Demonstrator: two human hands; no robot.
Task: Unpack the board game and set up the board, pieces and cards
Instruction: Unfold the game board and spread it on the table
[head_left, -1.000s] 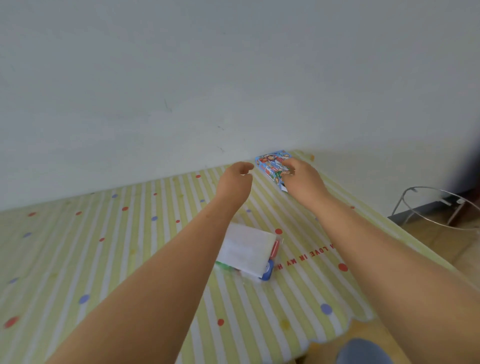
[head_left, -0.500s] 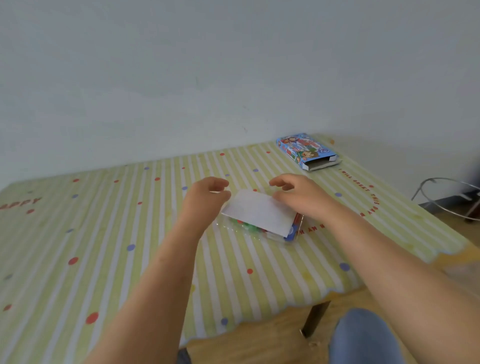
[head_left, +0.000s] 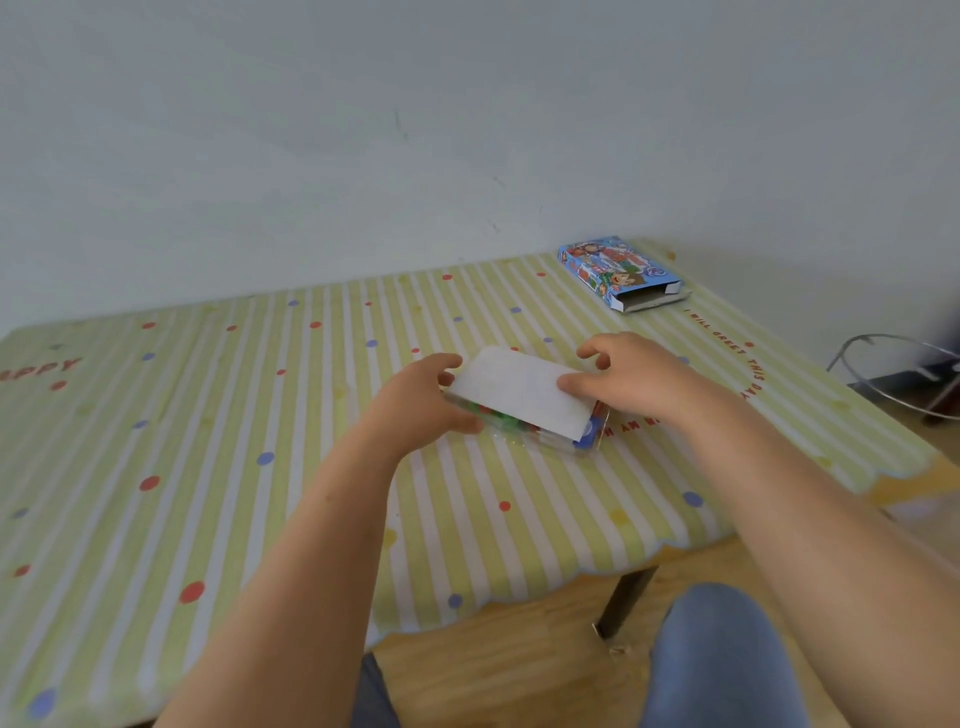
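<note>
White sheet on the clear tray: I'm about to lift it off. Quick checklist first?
1. White sheet lies flat on the clear tray: ok.
2. Left hand grips the tray's left end: ok.
3. Right hand has the sheet pinched: cannot tell; the thumb is on top and the fingers curl past the far edge.
4. Coloured pieces are inside the tray, under the sheet: ok.
5. Tray is well in from the table edge: ok.
6. Game box is out of the way at the far right corner: ok.
</note>
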